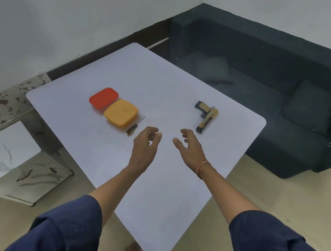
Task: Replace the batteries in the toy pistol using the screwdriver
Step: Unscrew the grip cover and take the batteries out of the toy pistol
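Observation:
A gold and black toy pistol (205, 117) lies flat on the white table (150, 188), toward its far right. A small screwdriver (134, 127) with a black and yellow handle lies just right of the yellow box. My left hand (146, 144) hovers over the table a little right of the screwdriver handle, fingers apart and holding nothing. My right hand (189, 148) hovers below and left of the pistol's muzzle end, fingers spread, also holding nothing. A thin orange band circles my right wrist.
A red lidded box (104, 97) and a yellow lidded box (121, 113) sit side by side, touching, left of centre on the table. A dark sofa (285, 90) stands beyond the far table edge. A white marble slab (0, 162) lies on the floor at left.

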